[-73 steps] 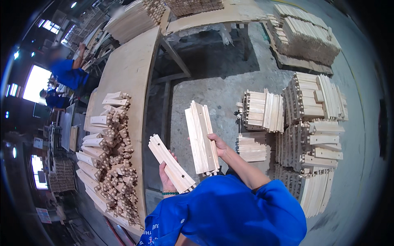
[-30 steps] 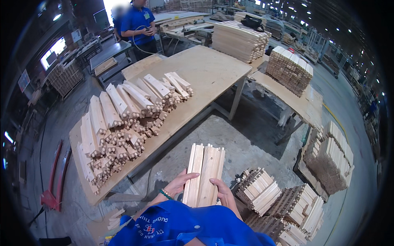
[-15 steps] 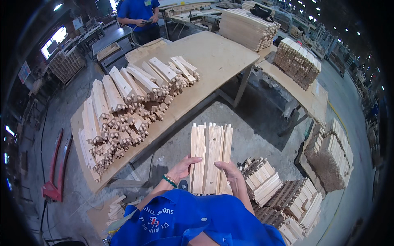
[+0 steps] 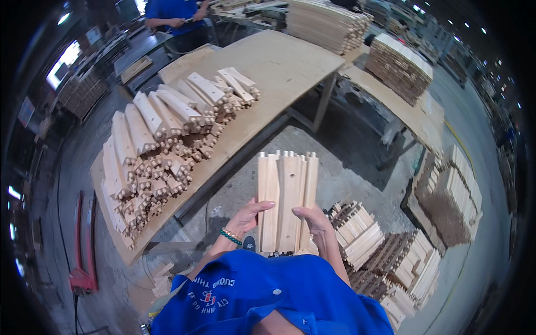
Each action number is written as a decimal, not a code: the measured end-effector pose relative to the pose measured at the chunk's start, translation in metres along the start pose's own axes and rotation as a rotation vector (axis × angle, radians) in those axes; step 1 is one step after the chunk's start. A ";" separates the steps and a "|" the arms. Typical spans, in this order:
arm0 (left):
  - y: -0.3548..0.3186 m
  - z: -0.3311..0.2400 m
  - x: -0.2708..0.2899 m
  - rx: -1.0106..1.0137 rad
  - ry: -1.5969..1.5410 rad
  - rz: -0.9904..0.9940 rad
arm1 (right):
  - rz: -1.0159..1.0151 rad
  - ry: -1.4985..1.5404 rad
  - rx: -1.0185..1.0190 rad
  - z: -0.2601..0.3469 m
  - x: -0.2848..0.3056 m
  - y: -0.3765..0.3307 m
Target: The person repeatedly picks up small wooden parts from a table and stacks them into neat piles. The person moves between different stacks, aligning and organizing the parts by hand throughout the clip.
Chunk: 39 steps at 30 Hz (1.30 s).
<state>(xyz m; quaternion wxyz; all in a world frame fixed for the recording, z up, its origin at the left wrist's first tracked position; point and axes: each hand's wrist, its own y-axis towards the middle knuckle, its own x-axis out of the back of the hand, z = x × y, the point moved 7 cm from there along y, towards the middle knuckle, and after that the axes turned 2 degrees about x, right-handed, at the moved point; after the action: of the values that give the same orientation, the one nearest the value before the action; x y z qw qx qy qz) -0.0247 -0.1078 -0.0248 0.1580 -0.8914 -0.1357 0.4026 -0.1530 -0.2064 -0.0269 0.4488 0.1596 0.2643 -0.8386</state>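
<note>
Between my two hands, in front of my chest, I hold a bundle of wooden rails (image 4: 287, 204). The pale pieces stand side by side with round dowel-like tenons at their far ends, and a middle one has drilled holes. My left hand (image 4: 247, 216) is closed round the bundle's left side, thumb across the front. On the right side, my right hand (image 4: 314, 220) grips it the same way. A large heap of similar wooden rails (image 4: 162, 120) lies on the table (image 4: 285, 67) ahead to the left, apart from my hands.
Stacked wooden pieces (image 4: 357, 237) stand low at my right, with another stack on a pallet (image 4: 449, 201) beyond. A side bench (image 4: 385, 92) carries a block of stacked strips (image 4: 400, 67). A red pallet jack (image 4: 84, 279) is at left. Another person (image 4: 176, 22) stands behind the table.
My hands keep hold of the wooden rails, which sit a little higher in the picture. The table and surroundings have shifted up and slightly left as the view moved.
</note>
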 end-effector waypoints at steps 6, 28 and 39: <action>0.016 0.016 -0.006 0.034 0.032 -0.047 | -0.103 0.212 -0.120 -0.025 0.022 -0.004; 0.105 -0.199 -0.038 -0.620 0.196 -0.084 | -0.126 0.255 -0.092 0.129 0.015 0.203; 0.023 -0.368 -0.022 -1.073 0.422 -0.441 | 0.367 0.069 -0.195 0.233 -0.188 0.323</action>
<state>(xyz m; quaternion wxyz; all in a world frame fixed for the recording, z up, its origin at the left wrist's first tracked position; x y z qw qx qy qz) 0.2442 -0.2005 0.2115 -0.2094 -0.8581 -0.4660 0.0512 0.2132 -0.3657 0.1598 0.5979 0.1895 0.3258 -0.7074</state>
